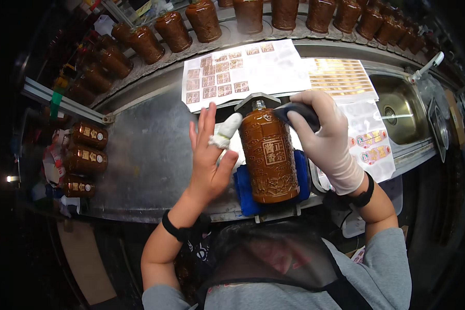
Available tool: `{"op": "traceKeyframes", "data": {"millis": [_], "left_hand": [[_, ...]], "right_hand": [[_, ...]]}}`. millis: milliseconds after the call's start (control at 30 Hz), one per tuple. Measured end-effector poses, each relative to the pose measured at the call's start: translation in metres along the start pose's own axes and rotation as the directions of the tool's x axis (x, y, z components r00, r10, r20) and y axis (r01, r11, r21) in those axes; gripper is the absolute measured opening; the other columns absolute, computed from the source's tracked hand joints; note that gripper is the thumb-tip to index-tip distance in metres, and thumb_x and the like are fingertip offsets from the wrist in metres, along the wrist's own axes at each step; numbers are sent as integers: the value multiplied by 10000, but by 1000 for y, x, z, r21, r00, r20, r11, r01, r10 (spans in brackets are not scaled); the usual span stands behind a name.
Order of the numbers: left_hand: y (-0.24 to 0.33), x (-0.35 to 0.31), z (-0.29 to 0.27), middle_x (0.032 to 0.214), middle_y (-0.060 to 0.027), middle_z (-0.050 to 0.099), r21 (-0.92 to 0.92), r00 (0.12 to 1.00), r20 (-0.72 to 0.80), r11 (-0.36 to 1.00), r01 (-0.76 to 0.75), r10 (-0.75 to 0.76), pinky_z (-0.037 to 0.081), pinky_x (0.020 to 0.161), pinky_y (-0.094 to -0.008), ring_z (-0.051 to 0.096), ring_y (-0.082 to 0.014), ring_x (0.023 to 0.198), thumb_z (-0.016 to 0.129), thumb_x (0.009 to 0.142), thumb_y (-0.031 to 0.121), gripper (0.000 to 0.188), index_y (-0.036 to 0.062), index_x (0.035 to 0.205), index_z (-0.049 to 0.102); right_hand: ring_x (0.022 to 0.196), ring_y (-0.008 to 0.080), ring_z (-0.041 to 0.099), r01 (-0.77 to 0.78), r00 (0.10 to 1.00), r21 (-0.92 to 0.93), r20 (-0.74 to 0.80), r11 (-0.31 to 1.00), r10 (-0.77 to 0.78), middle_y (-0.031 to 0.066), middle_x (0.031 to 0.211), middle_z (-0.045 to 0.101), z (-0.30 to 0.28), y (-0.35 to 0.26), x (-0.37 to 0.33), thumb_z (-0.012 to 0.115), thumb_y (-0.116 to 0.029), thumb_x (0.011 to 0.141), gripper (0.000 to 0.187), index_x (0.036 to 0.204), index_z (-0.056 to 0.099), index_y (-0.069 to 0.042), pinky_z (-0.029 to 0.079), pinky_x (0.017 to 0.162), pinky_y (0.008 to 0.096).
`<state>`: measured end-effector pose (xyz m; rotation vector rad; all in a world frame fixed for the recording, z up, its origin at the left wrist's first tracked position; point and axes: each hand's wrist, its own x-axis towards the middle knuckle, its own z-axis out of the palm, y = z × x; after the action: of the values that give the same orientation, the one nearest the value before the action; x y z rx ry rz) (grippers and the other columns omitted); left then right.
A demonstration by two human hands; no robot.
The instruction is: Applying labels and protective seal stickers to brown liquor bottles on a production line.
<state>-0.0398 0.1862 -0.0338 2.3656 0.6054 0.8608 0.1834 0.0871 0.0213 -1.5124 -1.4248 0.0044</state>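
A brown embossed bottle [269, 160] with a clear neck lies on a blue cloth [247, 191] in front of me, its neck pointing away. Spread beside its left side is my left hand [212, 155], bare except for a white cover on one finger; it holds nothing. My right hand [328, 139], in a white glove, pinches a dark pad [302, 117] near the bottle's upper right shoulder. Whether the pad touches the bottle I cannot tell. Under the neck end sits a grey metal holder [258, 96].
Sheets of printed labels [266, 67] and gold strips [341, 77] lie beyond the bottle. A curved row of brown bottles [204, 20] lines the back. More bottles [85, 159] lie at the left. A metal sink [398, 111] with a tap [429, 66] is at the right.
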Motion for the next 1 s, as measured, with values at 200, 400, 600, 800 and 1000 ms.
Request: {"op": "traceKeyframes", "data": {"millis": [200,400,600,800,1000], "left_hand": [[41,-48,2,1572,-290,253,-136,963,261,985,105,-67,37,1178,-600,214,-444,1478,721,828,519,1036,-37,1536,209],[47,-64,40,1454,-306,435,-263,915,162,877,402,-371,167,1161,-632,392,-499,1366,758,742,139,860,-73,1466,344],[66,-33,7,1466,-289,441,35,987,105,991,-125,121,225,1124,-660,395,-496,1373,828,577,88,815,-19,1341,566],[87,7,34,1391,-256,531,12,947,165,960,-281,275,316,1093,-636,484,-447,1318,854,622,75,671,2,1250,627],[82,-1,30,1426,-257,497,0,932,260,966,-260,251,231,1135,-629,426,-447,1365,847,671,138,680,23,1294,600]], "right_hand": [[815,222,645,401,794,177,423,899,-437,21,897,658,-37,-20,-26,721,-54,597,351,937,698,-138,500,706,364],[930,95,611,-625,777,486,461,611,428,30,1030,627,-44,-16,-49,699,16,854,289,1130,617,-8,492,804,258],[779,88,583,-696,714,417,308,585,629,29,815,647,-94,57,-58,619,-115,868,133,848,695,-7,457,730,233],[713,208,641,-563,821,-411,-180,717,542,96,743,676,-158,102,-67,696,-215,837,229,827,680,13,487,686,305],[717,231,644,-728,477,-641,-217,244,852,129,772,674,-227,130,-103,804,-283,720,358,886,676,7,493,699,324]]}}
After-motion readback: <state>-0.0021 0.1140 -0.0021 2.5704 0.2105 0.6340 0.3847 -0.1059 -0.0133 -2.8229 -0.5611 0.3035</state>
